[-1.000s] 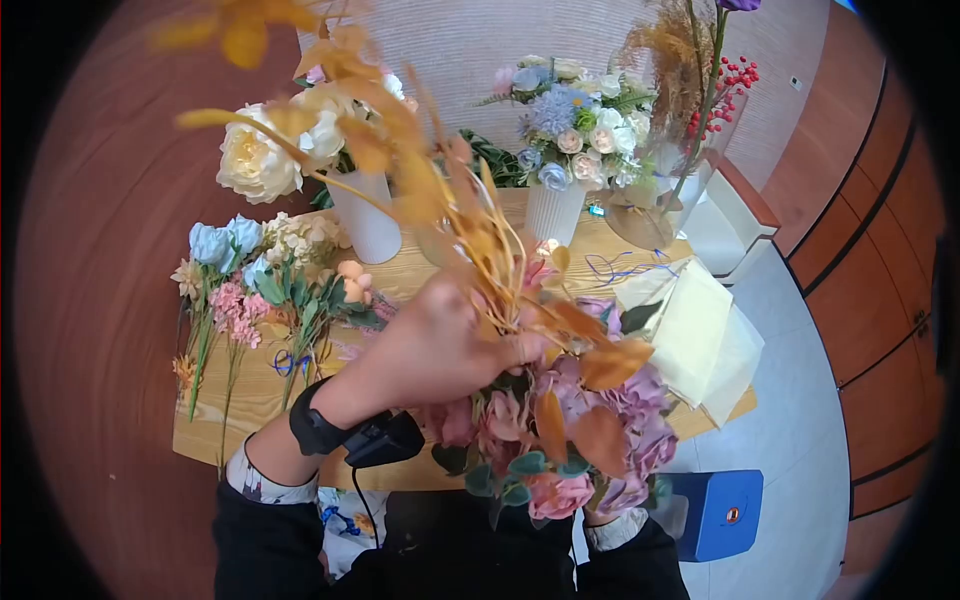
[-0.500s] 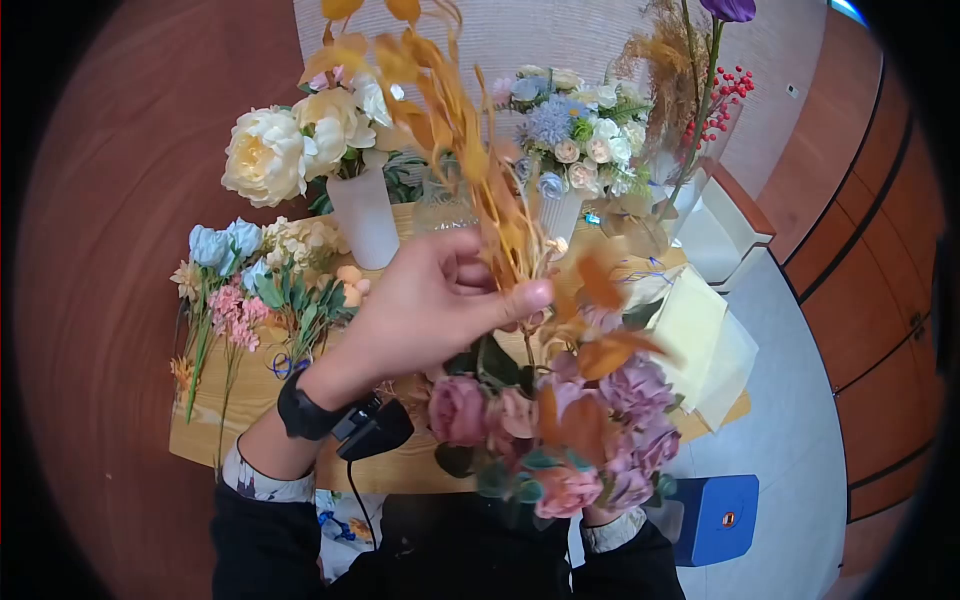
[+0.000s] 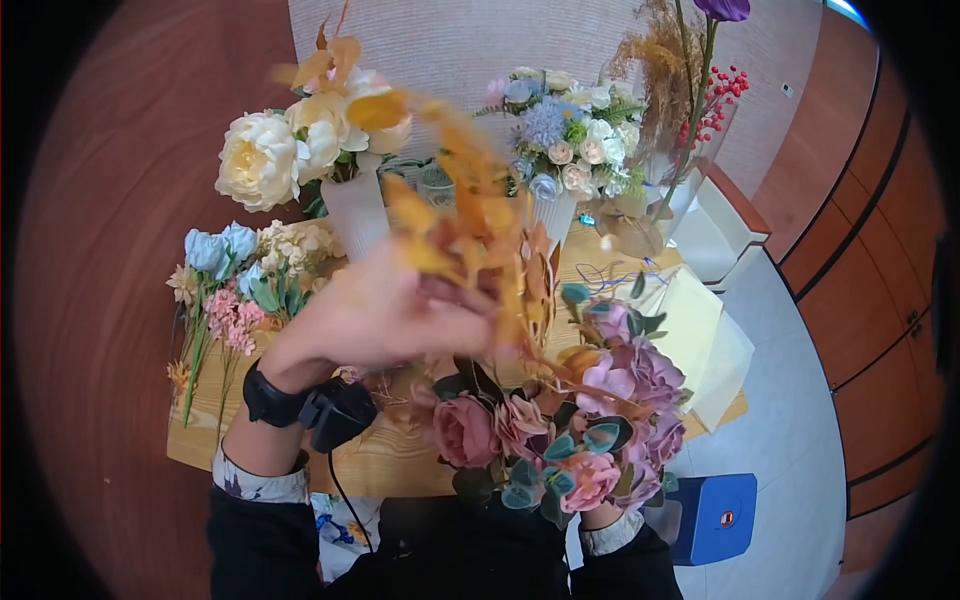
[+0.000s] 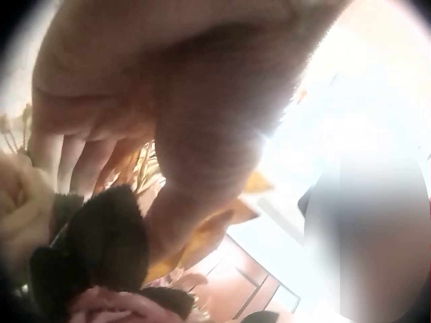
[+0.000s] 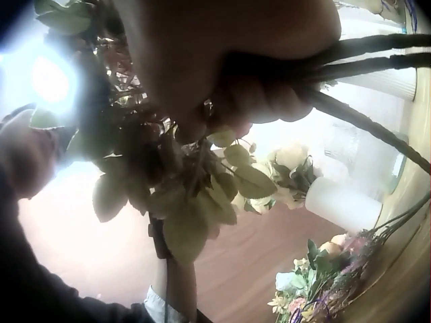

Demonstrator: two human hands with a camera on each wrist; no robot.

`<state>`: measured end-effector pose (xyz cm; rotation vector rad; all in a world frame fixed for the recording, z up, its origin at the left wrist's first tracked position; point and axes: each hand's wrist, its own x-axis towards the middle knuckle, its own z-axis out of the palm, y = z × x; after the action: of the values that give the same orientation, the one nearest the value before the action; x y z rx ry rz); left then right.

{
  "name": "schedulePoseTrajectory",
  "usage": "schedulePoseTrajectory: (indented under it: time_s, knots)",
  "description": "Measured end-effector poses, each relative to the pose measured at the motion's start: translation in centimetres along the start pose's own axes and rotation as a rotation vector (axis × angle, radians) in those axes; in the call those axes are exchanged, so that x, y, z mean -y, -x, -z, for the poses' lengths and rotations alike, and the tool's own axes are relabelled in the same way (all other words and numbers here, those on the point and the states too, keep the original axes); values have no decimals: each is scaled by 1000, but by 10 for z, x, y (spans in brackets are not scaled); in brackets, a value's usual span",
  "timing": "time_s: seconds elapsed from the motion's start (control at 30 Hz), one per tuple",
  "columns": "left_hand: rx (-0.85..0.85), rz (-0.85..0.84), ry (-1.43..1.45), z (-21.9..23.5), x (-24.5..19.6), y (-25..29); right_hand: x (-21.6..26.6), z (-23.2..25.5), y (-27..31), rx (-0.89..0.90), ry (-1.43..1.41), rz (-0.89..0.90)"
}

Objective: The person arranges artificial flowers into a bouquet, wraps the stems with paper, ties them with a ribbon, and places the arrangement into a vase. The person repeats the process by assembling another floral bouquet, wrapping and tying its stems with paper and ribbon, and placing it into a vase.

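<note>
In the head view my left hand (image 3: 375,310), blurred, holds the orange-leaved branch (image 3: 480,190) above the bouquet of mauve and pink flowers (image 3: 640,385). Golden stems and leaves pass between its thumb and fingers in the left wrist view, where the hand (image 4: 202,128) is above dark leaves (image 4: 108,235) and a pink rose (image 4: 118,306). The bouquet hides my right hand in the head view. Seen from the right wrist, that hand (image 5: 236,60) has its fingers curled round several dark stems (image 5: 370,70), with leaves hanging beside it.
Cream peonies (image 3: 258,162) in a white vase stand at the back left, a blue and white arrangement (image 3: 575,130) at the back centre. Loose flowers (image 3: 235,320) lie on the table's left, pale wrapping sheets (image 3: 695,330) on its right. A blue box (image 3: 718,520) is beyond.
My left hand has shifted left and a little down from half a second ago, and the orange leaves have swung lower. The pink and mauve bouquet stays near its earlier place.
</note>
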<state>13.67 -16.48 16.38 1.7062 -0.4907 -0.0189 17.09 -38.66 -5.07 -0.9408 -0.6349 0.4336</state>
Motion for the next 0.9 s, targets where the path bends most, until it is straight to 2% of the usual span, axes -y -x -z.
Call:
schedulePoseTrajectory:
  time_s: [0.07, 0.1, 0.13, 0.2, 0.23, 0.27, 0.33, 0.4, 0.47, 0.53, 0.6, 0.63, 0.67, 0.73, 0.77, 0.8, 0.87, 0.9]
  knots:
    - [-296, 110, 89, -7, -27, -8, -2, 8, 35, 4, -11, -10]
    - [-291, 107, 209, -7, -25, -11, -4, 15, 50, 6, -16, -15]
    - [-292, 107, 210, -8, -23, -12, 0, 18, 45, 9, -22, -21]
    - [-334, 172, -219, -14, -17, -14, 4, -1, -14, 13, -32, -34]
    - [-269, 92, -96, -20, -9, -15, 1, 0, -1, 16, -37, -42]
    - [-274, 93, -93, -21, -7, -15, -4, 1, 18, 20, -42, -52]
    - [-139, 74, -207, -22, -5, -14, -6, -1, 28, 27, -51, -69]
    - [-154, 111, -155, -21, -4, -16, -7, 2, 33, 28, -60, -83]
    - [-121, 197, -290, -14, -7, -15, 2, -1, -4, 25, -69, -92]
    - [-80, 152, -279, -7, 11, -14, 0, -3, -1, 26, -76, -101]
    - [-174, -147, -633, -9, 14, -11, 4, -4, -18, 34, -82, -117]
    - [-184, -104, -609, -6, 19, -8, -1, -2, 3, 38, -85, -124]
    - [-187, -106, -607, -4, 10, -6, 0, -3, -4, 42, -88, -129]
    - [-261, 253, -143, -2, -17, -5, 2, -8, -25, 46, -94, -137]
    - [-352, -59, -348, 3, -17, -3, -3, -10, -12, 44, -97, -139]
    - [-344, -64, -349, 7, -13, 1, -2, -10, -17, 41, -101, -135]
    - [-791, -303, 122, 15, 12, 17, 2, -11, -31, 31, -112, -125]
    - [-840, -269, 96, 18, 36, 30, 5, -5, -26, 26, -116, -121]
